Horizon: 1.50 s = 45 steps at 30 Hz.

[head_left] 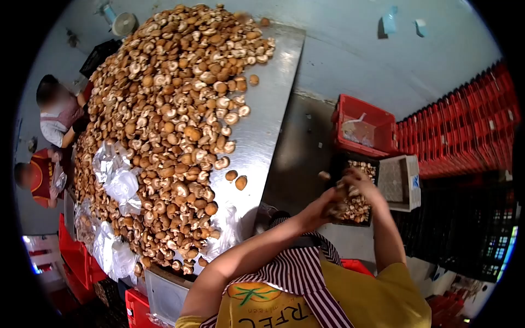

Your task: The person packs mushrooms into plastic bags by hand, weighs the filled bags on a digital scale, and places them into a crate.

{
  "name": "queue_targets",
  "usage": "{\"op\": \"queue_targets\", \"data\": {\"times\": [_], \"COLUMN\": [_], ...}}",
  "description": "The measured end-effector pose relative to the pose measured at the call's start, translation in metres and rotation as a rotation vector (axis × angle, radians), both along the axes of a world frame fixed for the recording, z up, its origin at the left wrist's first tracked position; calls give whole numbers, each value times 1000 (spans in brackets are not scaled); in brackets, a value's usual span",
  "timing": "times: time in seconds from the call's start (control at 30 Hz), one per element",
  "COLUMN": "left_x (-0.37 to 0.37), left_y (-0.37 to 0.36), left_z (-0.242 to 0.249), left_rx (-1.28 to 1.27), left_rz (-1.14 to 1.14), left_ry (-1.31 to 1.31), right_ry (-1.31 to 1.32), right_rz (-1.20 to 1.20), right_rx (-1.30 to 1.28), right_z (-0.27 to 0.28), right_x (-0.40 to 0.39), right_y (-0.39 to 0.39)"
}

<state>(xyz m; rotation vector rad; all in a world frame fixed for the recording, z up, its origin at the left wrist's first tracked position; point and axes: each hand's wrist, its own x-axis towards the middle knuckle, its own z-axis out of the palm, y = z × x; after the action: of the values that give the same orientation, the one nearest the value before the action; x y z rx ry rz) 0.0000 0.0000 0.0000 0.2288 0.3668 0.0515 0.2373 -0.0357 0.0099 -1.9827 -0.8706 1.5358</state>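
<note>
Both my hands are stretched out to the right over a black crate partly filled with brown mushrooms. My left hand and my right hand are close together, curled around a handful of mushrooms just above the crate's contents. One small mushroom shows beside my fingers. A huge heap of mushrooms covers the steel table to my left.
Clear plastic bags lie among the heap. A white box stands next to the black crate, a red crate behind it. Stacked red crates and black crates fill the right. Two other people work at the table's far side.
</note>
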Motion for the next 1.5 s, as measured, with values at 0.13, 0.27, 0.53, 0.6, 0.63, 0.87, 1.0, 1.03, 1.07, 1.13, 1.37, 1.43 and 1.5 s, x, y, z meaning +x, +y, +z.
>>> {"op": "queue_targets", "data": {"times": [0.13,0.27,0.53,0.6,0.63,0.87,1.0,1.03,1.07,1.13,1.37,1.43,1.5], "left_x": [25,-44,-84,-92,-82,-69,-91,-98,-106,-122,-214,-250,-274], "left_y": [-18,-30,1,-15,-22,-30,-22,-19,-16,-7,43,55,57], "left_z": [-1,-42,180,258,288,321,310,306,302,291,250,236,201], "left_rx": [230,280,922,1113,1127,1209,1228,1233,1243,1266,1277,1201,1164], "left_rz": [-26,-4,472,526,676,918,862,828,778,675,512,638,725], "left_ry": [187,396,-187,-182,-293,-654,-601,-588,-555,-481,-89,81,182], "right_ry": [-705,-673,-373,-344,-318,-82,-7,-38,-9,-66,-333,-505,-729], "right_rz": [-350,-500,-91,-7,64,407,464,498,480,480,432,530,540], "right_rx": [80,249,289,275,318,697,659,676,714,798,817,716,720], "right_z": [-35,-86,-160,-161,-153,-61,-54,-51,-59,-80,-73,-62,-63], "right_x": [112,115,-15,-56,-75,-195,-245,-256,-263,-278,-334,-359,-384], "right_y": [-73,-115,-25,1,21,137,154,164,178,214,314,327,332]}}
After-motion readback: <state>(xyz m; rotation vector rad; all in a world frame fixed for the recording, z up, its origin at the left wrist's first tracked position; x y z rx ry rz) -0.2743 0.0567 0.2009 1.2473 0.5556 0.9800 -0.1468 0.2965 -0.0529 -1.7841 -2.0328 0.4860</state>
